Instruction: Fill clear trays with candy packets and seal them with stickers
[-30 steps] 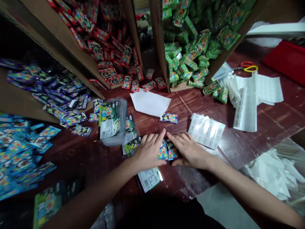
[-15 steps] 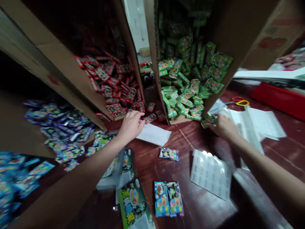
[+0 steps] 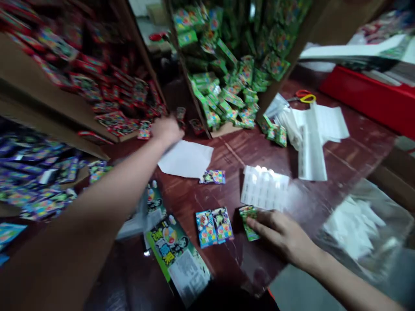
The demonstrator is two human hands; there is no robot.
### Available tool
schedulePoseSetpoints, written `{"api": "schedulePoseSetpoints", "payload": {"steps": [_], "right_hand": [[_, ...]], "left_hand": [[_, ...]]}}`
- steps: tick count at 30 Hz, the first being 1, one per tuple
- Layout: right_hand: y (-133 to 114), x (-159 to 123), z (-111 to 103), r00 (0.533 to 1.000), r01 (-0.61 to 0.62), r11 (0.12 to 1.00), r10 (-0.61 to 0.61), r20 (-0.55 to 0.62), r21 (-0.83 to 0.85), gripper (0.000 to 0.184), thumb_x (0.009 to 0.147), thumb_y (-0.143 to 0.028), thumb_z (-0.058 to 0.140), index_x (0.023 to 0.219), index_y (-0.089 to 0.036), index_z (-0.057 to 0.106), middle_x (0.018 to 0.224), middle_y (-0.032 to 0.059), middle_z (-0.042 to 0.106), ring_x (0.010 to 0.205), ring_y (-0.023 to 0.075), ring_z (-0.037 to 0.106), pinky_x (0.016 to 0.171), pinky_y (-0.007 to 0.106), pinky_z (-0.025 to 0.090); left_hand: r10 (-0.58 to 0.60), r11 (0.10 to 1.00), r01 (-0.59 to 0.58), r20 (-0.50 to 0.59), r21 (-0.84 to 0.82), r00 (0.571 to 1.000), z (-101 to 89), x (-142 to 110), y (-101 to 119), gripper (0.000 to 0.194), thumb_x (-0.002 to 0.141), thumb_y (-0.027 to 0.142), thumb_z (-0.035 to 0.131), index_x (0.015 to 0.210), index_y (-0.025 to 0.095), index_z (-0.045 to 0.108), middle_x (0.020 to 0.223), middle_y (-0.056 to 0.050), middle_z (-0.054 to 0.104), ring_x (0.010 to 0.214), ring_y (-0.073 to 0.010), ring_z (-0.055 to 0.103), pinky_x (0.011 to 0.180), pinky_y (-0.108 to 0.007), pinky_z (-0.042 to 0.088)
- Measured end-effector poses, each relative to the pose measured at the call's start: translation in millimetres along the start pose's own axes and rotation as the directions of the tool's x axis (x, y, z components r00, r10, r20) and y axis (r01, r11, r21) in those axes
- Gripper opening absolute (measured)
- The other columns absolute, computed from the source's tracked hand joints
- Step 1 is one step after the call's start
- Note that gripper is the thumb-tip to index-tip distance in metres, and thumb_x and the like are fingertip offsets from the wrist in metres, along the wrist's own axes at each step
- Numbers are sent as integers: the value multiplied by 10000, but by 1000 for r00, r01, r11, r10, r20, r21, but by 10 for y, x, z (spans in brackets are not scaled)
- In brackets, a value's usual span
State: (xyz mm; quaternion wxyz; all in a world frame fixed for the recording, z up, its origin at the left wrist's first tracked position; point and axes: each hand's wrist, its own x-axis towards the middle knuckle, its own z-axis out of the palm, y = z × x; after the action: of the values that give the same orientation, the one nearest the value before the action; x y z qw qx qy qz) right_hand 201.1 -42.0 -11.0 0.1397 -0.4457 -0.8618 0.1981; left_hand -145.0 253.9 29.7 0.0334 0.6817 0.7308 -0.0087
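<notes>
The left hand (image 3: 166,129) is by the red packs (image 3: 119,97), at the top left edge of the white paper (image 3: 186,159). It is blurry, so I cannot tell how wide it is open or if it has a pack. The right hand (image 3: 282,233) is to the right of the paper and nearer. Its thumb and fingers are closed on the green pack (image 3: 249,222).

On the brown table (image 3: 233,259), a card (image 3: 178,255) lies nearer than the paper. Next come the blue pack (image 3: 206,229) and the purple pack (image 3: 223,225), side by side, nearer than the paper too. A small pack (image 3: 214,176) is at the paper's right corner. The sticker sheet (image 3: 265,188) is right of the paper, and the scissors (image 3: 306,96) are farther right and back.

Purple packs (image 3: 39,172) are piled left of the paper. Behind it are two big brown boxes, the left one (image 3: 42,82) with red packs, the right one (image 3: 330,30) with green ones. Far right of it are a red box (image 3: 366,95) and a clear bag (image 3: 398,216) of white scraps (image 3: 353,226).
</notes>
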Motion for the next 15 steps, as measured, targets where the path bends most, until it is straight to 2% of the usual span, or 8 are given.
{"api": "schedulePoseSetpoints", "payload": {"steps": [1,3,5,6,8,11,13,15], "right_hand": [[-10,-95,65,999,16,1000,-17,42,24,518,999,-362,548,1507,-372,446,1258,82,652,1116,263,648,903,397,588],[40,-186,142,998,24,998,-27,50,57,790,923,-499,649,1590,-277,288,1370,154,576,1214,320,585,972,478,551],[120,-163,164,1000,-6,996,6,2,90,1064,809,-629,723,1616,-218,166,1427,201,515,1246,357,541,997,533,520],[154,-119,162,1000,-11,995,12,-6,102,1127,779,-663,732,1619,-207,132,1441,211,501,1247,366,529,999,552,509],[195,-3,136,1000,9,993,-13,28,115,1125,775,-678,726,1615,-211,140,1431,205,515,1222,366,525,984,561,503],[213,117,47,993,80,993,-87,80,88,934,841,-594,701,1579,-217,269,1375,173,568,1183,346,527,982,544,491],[220,93,-39,995,89,995,-91,38,45,820,868,-523,689,1544,-210,345,1360,165,568,1182,342,520,1008,551,467],[232,-16,-123,999,39,998,-37,-30,47,780,874,-484,688,1531,-212,367,1349,165,547,1177,337,521,1012,547,465]], "left_hand": [[24,999,-26,-95,-18,995,-79,-85,-26,695,899,436,574,1478,89,407,1377,-202,532,1273,-433,519,1016,-536,456],[87,992,-108,-246,-72,965,-253,-334,-41,620,954,448,490,1488,150,389,1405,-127,471,1284,-379,520,1040,-506,446],[168,967,-219,-323,-129,931,-395,-708,32,520,967,433,474,1422,181,468,1374,-72,475,1289,-320,518,1072,-458,430],[213,947,-279,-332,-162,919,-431,-936,108,469,962,419,490,1369,188,515,1341,-58,500,1279,-292,525,1081,-428,429],[312,884,-396,-315,-249,896,-402,-1431,320,376,946,396,532,1267,205,576,1257,-49,564,1208,-246,570,1058,-372,461],[451,770,-491,-196,-408,871,-143,-2109,680,304,942,404,563,1197,241,590,1190,-45,616,1076,-224,639,975,-363,527],[492,732,-480,-112,-484,863,69,-2431,880,316,923,427,606,1188,257,585,1201,-59,617,1069,-244,655,957,-391,545],[474,715,-423,-58,-557,878,232,-2629,1032,357,898,456,651,1189,266,569,1198,-68,614,1064,-262,664,943,-415,556]]}}
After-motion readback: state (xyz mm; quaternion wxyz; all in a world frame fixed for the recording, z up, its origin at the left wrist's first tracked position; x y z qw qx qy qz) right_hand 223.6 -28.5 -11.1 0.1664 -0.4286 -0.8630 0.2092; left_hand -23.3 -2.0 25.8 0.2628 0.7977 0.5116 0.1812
